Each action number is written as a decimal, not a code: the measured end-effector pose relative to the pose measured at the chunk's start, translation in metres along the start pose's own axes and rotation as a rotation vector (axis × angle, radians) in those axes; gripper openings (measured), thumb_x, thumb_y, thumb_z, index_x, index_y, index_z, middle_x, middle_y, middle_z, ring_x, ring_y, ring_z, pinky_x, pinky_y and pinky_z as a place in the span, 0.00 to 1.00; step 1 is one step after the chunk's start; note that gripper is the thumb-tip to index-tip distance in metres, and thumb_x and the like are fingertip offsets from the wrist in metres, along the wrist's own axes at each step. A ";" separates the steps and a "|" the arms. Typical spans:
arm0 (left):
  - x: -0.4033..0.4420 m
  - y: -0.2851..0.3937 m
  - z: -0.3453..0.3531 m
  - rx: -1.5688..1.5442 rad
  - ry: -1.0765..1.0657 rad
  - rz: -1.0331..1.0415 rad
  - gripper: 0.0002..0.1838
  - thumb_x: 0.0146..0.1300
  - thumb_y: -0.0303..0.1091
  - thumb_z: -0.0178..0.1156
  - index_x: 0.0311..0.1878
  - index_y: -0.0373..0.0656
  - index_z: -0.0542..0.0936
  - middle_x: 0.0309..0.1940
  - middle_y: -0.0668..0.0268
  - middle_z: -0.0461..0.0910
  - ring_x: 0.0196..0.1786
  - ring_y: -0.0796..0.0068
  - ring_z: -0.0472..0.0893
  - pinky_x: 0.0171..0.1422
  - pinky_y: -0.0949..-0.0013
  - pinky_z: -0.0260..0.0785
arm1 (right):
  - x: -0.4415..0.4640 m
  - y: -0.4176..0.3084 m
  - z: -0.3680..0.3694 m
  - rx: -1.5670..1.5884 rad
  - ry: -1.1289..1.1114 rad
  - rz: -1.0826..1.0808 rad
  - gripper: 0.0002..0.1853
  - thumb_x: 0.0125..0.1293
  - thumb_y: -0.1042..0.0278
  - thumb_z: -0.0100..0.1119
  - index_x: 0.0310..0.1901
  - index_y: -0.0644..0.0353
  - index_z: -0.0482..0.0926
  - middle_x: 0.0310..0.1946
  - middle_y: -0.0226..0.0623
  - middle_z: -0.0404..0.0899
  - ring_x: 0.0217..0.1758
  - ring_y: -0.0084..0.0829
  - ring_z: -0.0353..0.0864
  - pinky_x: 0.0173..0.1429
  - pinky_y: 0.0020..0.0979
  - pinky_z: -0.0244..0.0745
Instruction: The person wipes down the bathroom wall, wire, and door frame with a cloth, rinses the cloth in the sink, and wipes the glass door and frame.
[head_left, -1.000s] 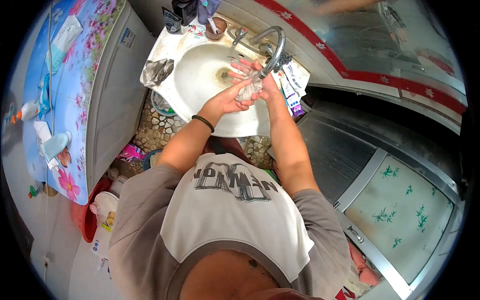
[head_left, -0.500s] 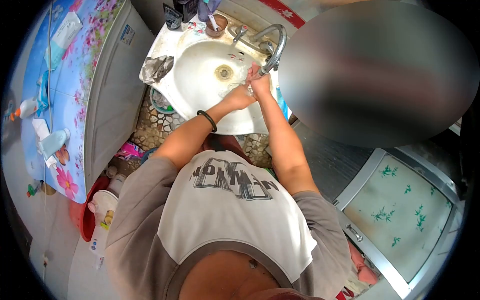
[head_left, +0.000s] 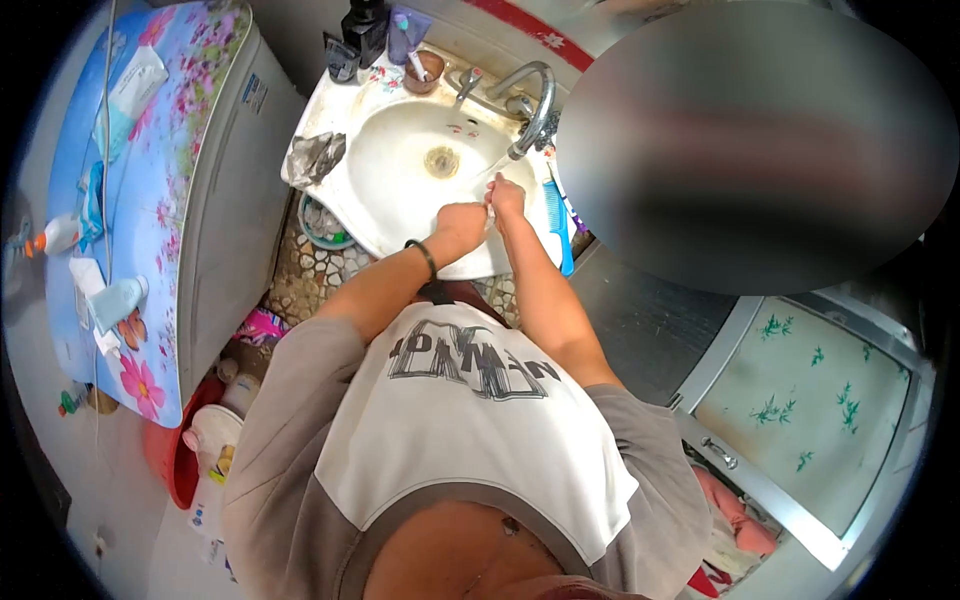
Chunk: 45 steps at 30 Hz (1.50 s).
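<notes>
Over the right side of the white sink basin (head_left: pixel 385 180), my left hand (head_left: pixel 462 226) is closed, its knuckles up, with a dark band on the wrist. Just beside it, my right hand (head_left: pixel 507 197) is also closed, below the mouth of the curved metal faucet (head_left: pixel 546 95). A thin stream of water runs from the faucet toward my hands. Between the two hands a small pale bit shows, perhaps the wet cloth; most of it is hidden by my fingers.
A crumpled grey packet (head_left: pixel 316 158) lies on the sink's left edge. A brown cup (head_left: pixel 424 72) and dark tubes stand at the back. On the right edge is a blue comb (head_left: pixel 558 225). A flower-patterned appliance top (head_left: pixel 150 210) stands left, and a blurred oval covers the upper right.
My hands were open around a pale wet cloth under the faucet. Both have since closed and moved down, nearer my body, and the cloth is mostly hidden.
</notes>
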<state>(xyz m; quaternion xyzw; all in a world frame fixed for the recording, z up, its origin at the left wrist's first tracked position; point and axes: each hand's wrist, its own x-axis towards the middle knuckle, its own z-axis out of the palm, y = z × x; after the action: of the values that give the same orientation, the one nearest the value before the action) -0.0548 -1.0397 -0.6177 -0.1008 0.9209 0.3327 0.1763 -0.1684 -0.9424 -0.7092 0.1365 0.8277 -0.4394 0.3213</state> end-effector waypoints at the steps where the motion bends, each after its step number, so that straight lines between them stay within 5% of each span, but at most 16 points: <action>1: -0.008 -0.004 -0.005 -0.086 0.024 -0.023 0.17 0.60 0.46 0.66 0.43 0.42 0.85 0.32 0.59 0.87 0.34 0.63 0.87 0.39 0.60 0.78 | -0.036 -0.035 -0.006 0.189 -0.098 0.056 0.15 0.70 0.62 0.58 0.43 0.67 0.84 0.41 0.51 0.86 0.44 0.45 0.86 0.50 0.42 0.77; 4: -0.020 -0.040 -0.025 -0.832 -0.172 -0.003 0.29 0.55 0.55 0.73 0.46 0.38 0.82 0.29 0.63 0.84 0.26 0.71 0.81 0.31 0.65 0.74 | -0.076 -0.079 -0.032 -0.077 0.247 -0.662 0.13 0.69 0.64 0.60 0.45 0.67 0.81 0.45 0.47 0.83 0.45 0.43 0.84 0.51 0.40 0.76; 6: -0.047 -0.035 -0.062 -1.022 -0.237 -0.115 0.29 0.58 0.51 0.73 0.52 0.38 0.78 0.25 0.71 0.76 0.19 0.81 0.69 0.22 0.73 0.62 | -0.051 -0.093 -0.052 -0.071 0.625 -0.875 0.13 0.73 0.66 0.56 0.51 0.65 0.80 0.48 0.46 0.81 0.50 0.40 0.82 0.58 0.36 0.76; 10: -0.071 -0.054 -0.074 -1.090 -0.181 -0.161 0.22 0.70 0.46 0.64 0.58 0.41 0.74 0.31 0.71 0.74 0.25 0.84 0.69 0.24 0.76 0.60 | 0.022 -0.108 -0.030 -0.257 0.479 -0.632 0.21 0.66 0.59 0.58 0.50 0.71 0.80 0.52 0.59 0.79 0.57 0.56 0.78 0.63 0.47 0.73; 12: -0.084 -0.052 -0.087 -1.074 -0.165 -0.138 0.22 0.72 0.46 0.61 0.59 0.41 0.73 0.33 0.70 0.74 0.26 0.82 0.69 0.24 0.76 0.61 | -0.003 -0.137 -0.019 -0.326 0.348 -0.488 0.17 0.66 0.59 0.58 0.38 0.68 0.85 0.39 0.58 0.84 0.45 0.55 0.83 0.55 0.47 0.78; 14: -0.088 -0.056 -0.083 -1.070 -0.146 -0.138 0.21 0.73 0.47 0.59 0.59 0.41 0.73 0.34 0.70 0.75 0.26 0.81 0.70 0.25 0.76 0.61 | -0.009 -0.142 -0.005 -0.196 0.396 -0.398 0.15 0.67 0.61 0.54 0.36 0.65 0.86 0.39 0.57 0.84 0.45 0.54 0.84 0.52 0.47 0.77; 18: -0.093 -0.083 -0.079 -1.026 -0.144 -0.155 0.21 0.75 0.49 0.56 0.59 0.42 0.73 0.36 0.68 0.78 0.27 0.81 0.74 0.26 0.74 0.64 | 0.004 -0.126 0.005 -0.274 0.132 -0.607 0.16 0.69 0.59 0.53 0.36 0.60 0.86 0.38 0.53 0.84 0.44 0.52 0.84 0.49 0.47 0.77; 24: -0.096 -0.075 -0.073 -1.020 -0.051 -0.084 0.27 0.75 0.43 0.54 0.70 0.40 0.65 0.54 0.57 0.78 0.43 0.70 0.83 0.45 0.66 0.73 | -0.022 -0.095 -0.005 0.127 0.268 -0.588 0.17 0.69 0.55 0.54 0.37 0.61 0.84 0.36 0.47 0.85 0.41 0.41 0.86 0.49 0.41 0.78; 26: -0.104 -0.042 -0.078 -1.020 -0.036 -0.084 0.31 0.73 0.39 0.53 0.75 0.40 0.59 0.64 0.56 0.72 0.58 0.65 0.79 0.57 0.63 0.73 | -0.068 -0.078 -0.019 0.049 0.329 -0.538 0.16 0.66 0.54 0.56 0.35 0.57 0.87 0.36 0.48 0.86 0.43 0.46 0.87 0.52 0.44 0.79; 32: -0.091 0.034 -0.039 -1.033 -0.065 0.172 0.27 0.72 0.40 0.49 0.73 0.44 0.64 0.64 0.59 0.71 0.62 0.70 0.74 0.61 0.60 0.72 | -0.218 -0.003 -0.104 0.310 -0.315 -0.483 0.46 0.64 0.30 0.60 0.68 0.66 0.67 0.52 0.49 0.80 0.43 0.35 0.84 0.42 0.33 0.83; 34: -0.093 0.072 -0.027 -0.979 -0.364 0.237 0.35 0.71 0.40 0.47 0.78 0.35 0.53 0.72 0.52 0.63 0.69 0.58 0.69 0.72 0.60 0.64 | -0.253 0.027 -0.135 0.239 -0.206 -0.458 0.50 0.63 0.32 0.64 0.69 0.72 0.63 0.56 0.51 0.77 0.46 0.33 0.84 0.42 0.32 0.82; 35: -0.095 0.094 -0.015 -0.822 -0.315 0.450 0.37 0.70 0.38 0.50 0.78 0.35 0.51 0.74 0.50 0.58 0.74 0.55 0.63 0.76 0.58 0.57 | -0.283 0.029 -0.167 0.276 -0.206 -0.493 0.51 0.62 0.32 0.65 0.69 0.73 0.62 0.55 0.49 0.77 0.49 0.32 0.82 0.43 0.30 0.81; 36: -0.100 0.118 -0.005 -0.659 -0.258 0.654 0.40 0.68 0.36 0.52 0.79 0.34 0.49 0.77 0.47 0.53 0.78 0.52 0.57 0.81 0.56 0.50 | -0.283 0.047 -0.178 0.327 -0.115 -0.493 0.43 0.65 0.35 0.64 0.65 0.70 0.68 0.45 0.44 0.80 0.39 0.26 0.79 0.39 0.29 0.76; 38: -0.116 0.167 0.013 -0.277 -0.342 0.981 0.45 0.62 0.29 0.58 0.79 0.33 0.48 0.80 0.45 0.45 0.82 0.49 0.46 0.84 0.56 0.39 | -0.305 0.085 -0.214 0.792 -0.210 -0.360 0.39 0.68 0.36 0.62 0.64 0.66 0.72 0.47 0.40 0.80 0.46 0.26 0.78 0.47 0.29 0.76; 42: -0.133 0.243 0.073 -0.378 -0.525 1.048 0.48 0.60 0.27 0.64 0.80 0.36 0.48 0.82 0.49 0.40 0.84 0.51 0.42 0.84 0.57 0.40 | -0.309 0.170 -0.271 0.403 0.306 -0.515 0.28 0.74 0.46 0.56 0.56 0.69 0.77 0.46 0.38 0.81 0.50 0.26 0.75 0.56 0.35 0.73; 45: -0.140 0.307 0.086 -0.485 -0.620 1.013 0.32 0.65 0.29 0.63 0.73 0.45 0.67 0.80 0.56 0.53 0.79 0.57 0.57 0.77 0.58 0.56 | -0.382 0.180 -0.351 0.333 0.490 -0.364 0.21 0.73 0.54 0.58 0.55 0.66 0.78 0.46 0.45 0.83 0.49 0.39 0.81 0.55 0.39 0.74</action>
<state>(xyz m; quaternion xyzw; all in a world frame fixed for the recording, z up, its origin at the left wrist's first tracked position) 0.0031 -0.7413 -0.4474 0.4107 0.6592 0.5873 0.2278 0.0669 -0.5309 -0.4321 0.1385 0.8080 -0.5727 0.0028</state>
